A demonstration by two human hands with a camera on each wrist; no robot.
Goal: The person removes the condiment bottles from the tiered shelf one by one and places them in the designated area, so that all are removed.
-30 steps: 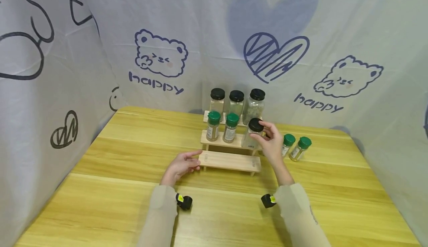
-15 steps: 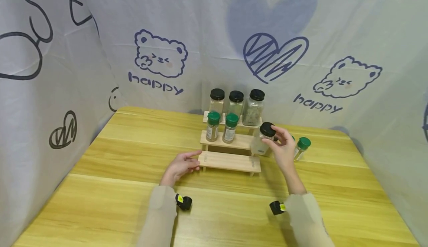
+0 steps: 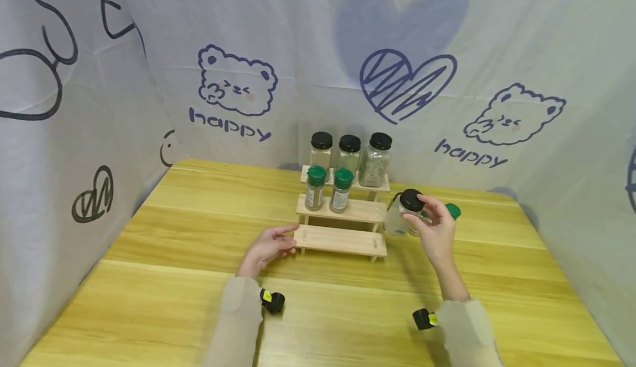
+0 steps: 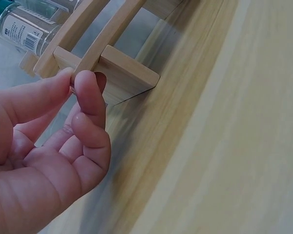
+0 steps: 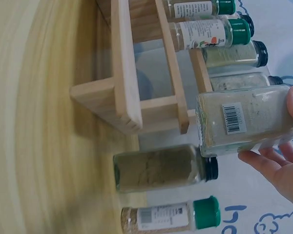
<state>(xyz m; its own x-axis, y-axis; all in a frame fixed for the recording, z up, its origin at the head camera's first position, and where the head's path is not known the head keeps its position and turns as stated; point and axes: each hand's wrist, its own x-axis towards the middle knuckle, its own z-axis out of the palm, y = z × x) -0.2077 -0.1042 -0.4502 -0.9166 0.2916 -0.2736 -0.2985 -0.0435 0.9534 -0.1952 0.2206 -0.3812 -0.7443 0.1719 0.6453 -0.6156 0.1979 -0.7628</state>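
Note:
My right hand [image 3: 438, 232] grips a clear square spice jar [image 3: 412, 200] by its black lid, thumb on one side and fingers on the other. The jar is up off the rack, just right of its middle tier; in the right wrist view its barcode label [image 5: 233, 118] shows. My left hand [image 3: 267, 250] pinches the left end of the lowest tier of the wooden spice rack [image 3: 340, 240], thumb and forefinger at the board's end in the left wrist view. Two green-capped shakers [image 3: 340, 191] stand on the middle tier, and several black-lidded jars [image 3: 375, 163] on the top one.
Right of the rack, another black-lidded square jar [image 5: 158, 168] and a green-capped shaker [image 5: 166, 218] stand on the table [image 3: 318, 317]. In the head view a green cap [image 3: 453, 211] shows behind my right hand. A printed cloth [image 3: 318, 52] hangs behind the table.
The black-lidded jar has gone right with my right hand, from the right end of the middle tier to beside the rack. My left hand has stayed at the lowest tier.

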